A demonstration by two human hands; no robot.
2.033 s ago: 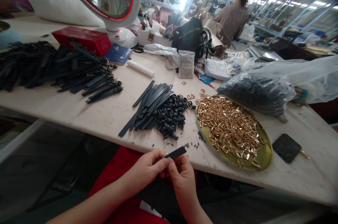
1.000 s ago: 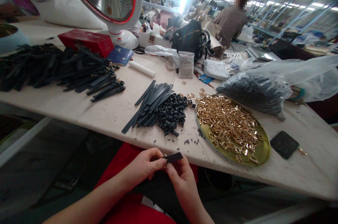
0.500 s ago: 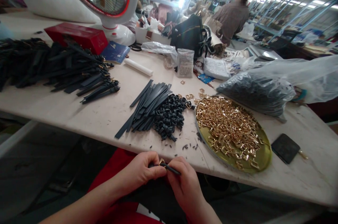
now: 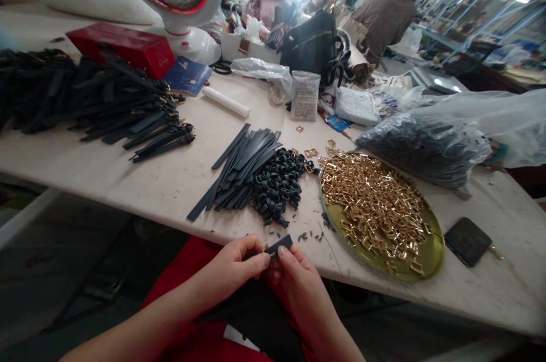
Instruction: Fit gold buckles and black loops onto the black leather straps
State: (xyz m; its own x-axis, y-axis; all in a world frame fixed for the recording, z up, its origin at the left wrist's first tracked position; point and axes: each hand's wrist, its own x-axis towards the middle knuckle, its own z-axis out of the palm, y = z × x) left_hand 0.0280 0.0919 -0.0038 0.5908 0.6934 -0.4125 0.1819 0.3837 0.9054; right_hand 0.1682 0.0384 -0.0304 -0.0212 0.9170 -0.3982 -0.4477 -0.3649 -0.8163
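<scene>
Close to the table's front edge, my left hand (image 4: 241,262) pinches a dark strap (image 4: 282,244) at a small gold buckle (image 4: 268,249). The fingers of my right hand (image 4: 296,274) are closed on the strap's other end, its flat face turned up. Beyond my hands lie a pile of dark flat strips (image 4: 243,166) and a heap of small black loops (image 4: 277,186). To their right, a round yellow-green tray (image 4: 435,248) holds many gold buckles (image 4: 375,203).
Finished-looking dark straps (image 4: 85,95) cover the table's left, before a red box (image 4: 123,49) and a fan (image 4: 183,26). A plastic bag (image 4: 426,146) and a black square pad (image 4: 468,241) are at right. A person (image 4: 384,18) is at the back.
The strap in my hands has turned from edge-on to showing its flat face, and my right fingers have shifted along it. The camera view has shifted slightly.
</scene>
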